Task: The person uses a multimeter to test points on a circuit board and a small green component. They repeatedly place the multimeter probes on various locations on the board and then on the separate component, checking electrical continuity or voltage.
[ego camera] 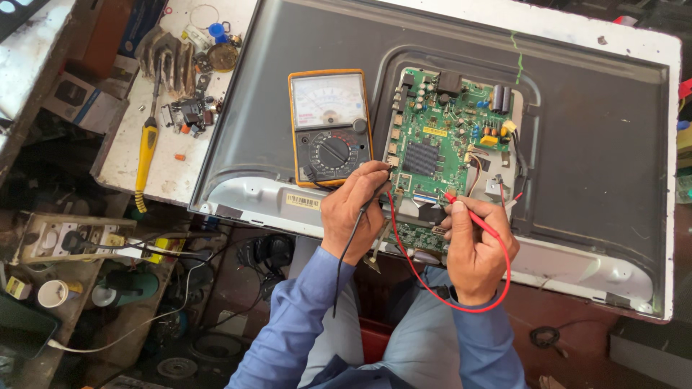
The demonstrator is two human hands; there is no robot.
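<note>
The left hand is closed around the black probe and the right hand around the red probe, both light, stiff pens best pinched on the plastic, tips on the fragile green circuit board near the meter.

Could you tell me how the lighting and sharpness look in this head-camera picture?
Head view: daylight falls evenly on the green circuit board and meter, both sharp; soft glare streaks the grey panel back; the area under the bench at lower left is dim; straight edges bow slightly near the corners.
</note>
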